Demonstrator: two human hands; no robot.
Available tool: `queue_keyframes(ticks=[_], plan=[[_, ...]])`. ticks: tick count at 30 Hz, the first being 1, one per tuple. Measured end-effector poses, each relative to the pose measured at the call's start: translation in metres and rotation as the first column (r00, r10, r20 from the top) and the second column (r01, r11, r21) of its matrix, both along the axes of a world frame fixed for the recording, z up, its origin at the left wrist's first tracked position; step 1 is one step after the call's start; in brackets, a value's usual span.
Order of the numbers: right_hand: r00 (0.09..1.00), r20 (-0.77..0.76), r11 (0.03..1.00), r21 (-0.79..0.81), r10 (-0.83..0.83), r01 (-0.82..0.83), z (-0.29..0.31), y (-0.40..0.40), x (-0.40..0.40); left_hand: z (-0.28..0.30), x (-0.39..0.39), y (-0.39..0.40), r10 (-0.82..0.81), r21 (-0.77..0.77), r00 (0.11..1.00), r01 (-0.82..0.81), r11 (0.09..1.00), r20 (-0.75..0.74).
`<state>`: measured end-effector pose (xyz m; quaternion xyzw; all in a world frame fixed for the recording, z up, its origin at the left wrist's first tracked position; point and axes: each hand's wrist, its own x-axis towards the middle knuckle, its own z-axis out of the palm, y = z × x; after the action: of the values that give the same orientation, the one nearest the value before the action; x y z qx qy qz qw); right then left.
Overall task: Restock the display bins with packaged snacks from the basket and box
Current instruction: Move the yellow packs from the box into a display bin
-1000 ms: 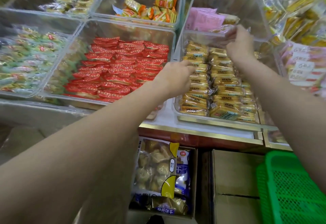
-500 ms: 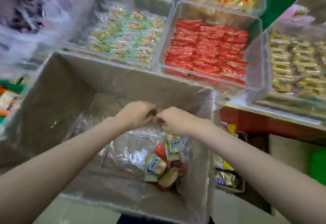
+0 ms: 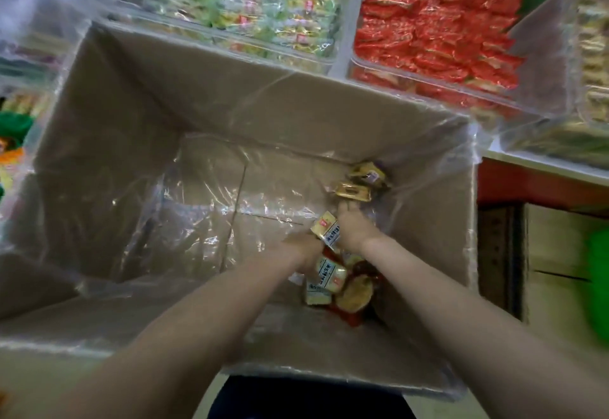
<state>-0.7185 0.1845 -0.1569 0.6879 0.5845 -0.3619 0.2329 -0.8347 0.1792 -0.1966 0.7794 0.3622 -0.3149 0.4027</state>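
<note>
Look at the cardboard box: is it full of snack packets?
No: the box holds only a few packets in one corner, its lined floor mostly bare.

left hand [image 3: 304, 249] and right hand [image 3: 354, 229] reach among snack packets [image 3: 329, 282] | inside plastic-lined cardboard box [image 3: 138, 95] | display bins [image 3: 438, 23] behind

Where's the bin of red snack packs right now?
Head view, upper right: the red-pack bin sits just beyond the box's far right corner, with the green-pack bin on its left.
</note>
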Motion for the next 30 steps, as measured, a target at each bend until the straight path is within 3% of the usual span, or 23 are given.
queue_keyframes(ticks=[3, 5, 8, 10, 12, 14, 16, 17, 19, 23, 25, 28, 30], plan=[[0.997, -0.046, 0.998, -0.009, -0.067, 0.067, -0.011, -0.006, -0.009, 0.007, -0.011, 0.012, 0.068, -0.143, 0.997, -0.065, 0.988, 0.023], [0.972, -0.119, 0.979, -0.028, -0.204, 0.202, -0.013, -0.003, -0.013, 0.015, -0.028, 0.025, 0.132, -0.254, 0.991, -0.121, 0.960, 0.027], [0.830, -0.324, 0.888, -0.096, -0.454, 0.449, -0.002, 0.014, -0.014, 0.022, -0.060, 0.043, 0.324, -0.348, 0.946, -0.309, 0.885, -0.017], [0.712, -0.446, 0.831, -0.164, -0.543, 0.531, 0.011, 0.024, -0.011, 0.032, -0.081, 0.052, 0.500, -0.389, 0.863, -0.485, 0.783, -0.069], [0.605, -0.519, 0.774, -0.200, -0.604, 0.601, 0.027, 0.033, -0.008, 0.044, -0.099, 0.060, 0.647, -0.460, 0.756, -0.612, 0.644, -0.101], [0.427, -0.576, 0.654, -0.268, -0.697, 0.707, 0.039, 0.041, -0.006, 0.054, -0.110, 0.066, 0.788, -0.513, 0.604, -0.718, 0.471, -0.121], [0.208, -0.579, 0.519, -0.445, -0.789, 0.730, 0.046, 0.046, -0.007, 0.058, -0.115, 0.069, 0.935, -0.545, 0.333, -0.810, 0.217, -0.123], [0.139, -0.561, 0.481, -0.525, -0.816, 0.702, 0.049, 0.047, -0.010, 0.060, -0.115, 0.071, 0.973, -0.565, 0.195, -0.820, 0.094, -0.121], [0.055, -0.519, 0.423, -0.626, -0.853, 0.655, 0.051, 0.044, -0.017, 0.066, -0.109, 0.071, 0.991, -0.620, 0.051, -0.784, -0.039, -0.127], [-0.152, -0.467, 0.240, -0.676, -0.871, 0.697, 0.046, 0.035, -0.017, 0.072, -0.087, 0.062, 0.984, -0.708, 0.063, -0.703, -0.073, -0.164], [-0.199, -0.485, 0.227, -0.682, -0.851, 0.695, 0.044, 0.031, -0.005, 0.072, -0.076, 0.056, 0.980, -0.728, 0.085, -0.682, -0.073, -0.178], [-0.142, -0.569, 0.336, -0.648, -0.810, 0.683, 0.048, 0.029, 0.011, 0.064, -0.063, 0.050, 0.977, -0.720, 0.081, -0.688, -0.088, -0.198], [-0.092, -0.578, 0.379, -0.639, -0.811, 0.669, 0.049, 0.027, 0.014, 0.063, -0.052, 0.046, 0.964, -0.742, 0.151, -0.667, -0.065, -0.220]])
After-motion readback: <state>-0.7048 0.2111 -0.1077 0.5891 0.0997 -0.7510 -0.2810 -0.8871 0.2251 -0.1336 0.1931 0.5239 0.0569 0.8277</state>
